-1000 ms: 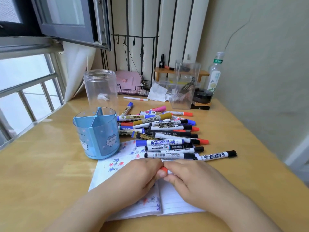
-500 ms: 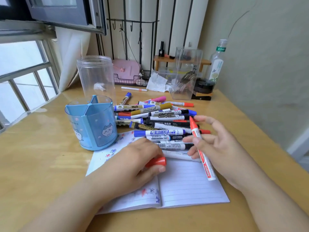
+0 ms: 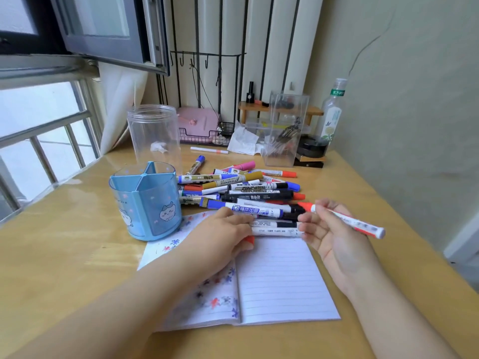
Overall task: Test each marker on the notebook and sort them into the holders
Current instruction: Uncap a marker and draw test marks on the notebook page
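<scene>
Across the middle of the frame, my desk [image 3: 77, 255] carries everything, and sorting looks barely begun: the blue divided holder [image 3: 146, 203] at centre left shows no markers in its compartments, the clear round jar [image 3: 154, 136] behind it holds only a scrap of something white, and the clear square holder [image 3: 285, 130] toward the upper right has dark contents I can't identify. Open notebook [image 3: 259, 281] sits lower centre; left page has small red and blue test blots, right page looks unmarked. Marker pile [image 3: 246, 193] lies just above the notebook, a couple dozen by my guess, all capped as far as I can see, so nearly all testing remains. My right hand [image 3: 334, 237], palm up, pinches the uncapped red marker [image 3: 344, 220] at right centre, white barrel, red tip pointing left over the pile. My left hand [image 3: 223, 237] rests on the notebook's top edge, fingers curled round the red cap [image 3: 250, 239], mostly hidden.
</scene>
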Tool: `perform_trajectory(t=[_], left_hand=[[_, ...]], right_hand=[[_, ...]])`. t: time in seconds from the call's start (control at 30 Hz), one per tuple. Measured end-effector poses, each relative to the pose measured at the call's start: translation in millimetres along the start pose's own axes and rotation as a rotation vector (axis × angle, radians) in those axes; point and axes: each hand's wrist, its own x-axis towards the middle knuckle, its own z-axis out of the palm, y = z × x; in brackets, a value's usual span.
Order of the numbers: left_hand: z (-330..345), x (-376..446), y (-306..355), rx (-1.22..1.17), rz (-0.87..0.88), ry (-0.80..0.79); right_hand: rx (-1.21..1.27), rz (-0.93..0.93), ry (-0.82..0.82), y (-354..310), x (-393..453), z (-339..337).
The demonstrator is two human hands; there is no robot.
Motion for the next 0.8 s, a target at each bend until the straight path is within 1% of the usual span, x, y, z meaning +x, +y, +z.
perform_trajectory(t=[0.07,0.13,0.17,0.23,0.27,0.33,0.37,0.43,0.47,0.53,0.6,0.67,0.73,0.8], left_hand=[[0,13,-4,0.012,-0.030,-0.047],[-2,23,-7,0.032,-0.111,-0.099],[0,27,-10,0.049,-0.137,-0.108],[4,29,-11,0.085,-0.151,-0.092],[5,30,-11,0.124,-0.150,-0.072],[9,29,-11,0.192,-0.161,-0.020],[8,28,-11,0.198,-0.170,0.014],[5,29,-14,0.201,-0.180,0.052],[4,30,-16,0.202,-0.175,0.044],[3,34,-18,0.162,-0.203,-0.024],[5,38,-20,0.152,-0.238,-0.143],[9,43,-26,0.172,-0.273,-0.265],[12,50,-33,0.167,-0.282,-0.291],[15,57,-41,0.154,-0.279,-0.320]], right_hand=[[-0.252,-0.141,0.010,8,3,-5],[-0.500,-0.268,-0.040,13,4,-10],[-0.557,-0.263,-0.069,17,5,-12],[-0.625,-0.191,-0.149,23,6,-14],[-0.760,-0.222,-0.178,26,8,-16],[-1.083,-0.380,-0.182,36,12,-19],[-1.180,-0.437,-0.175,37,16,-18],[-1.380,-0.470,-0.174,35,27,-15],[-1.472,-0.460,-0.198,32,33,-11],[-1.550,-0.424,-0.268,28,50,-7],[-1.559,-0.360,-0.337,34,66,-8],[-1.541,-0.369,-0.365,44,77,-11],[-1.525,-0.400,-0.376,49,86,-10],[-1.502,-0.392,-0.394,50,93,-3]])
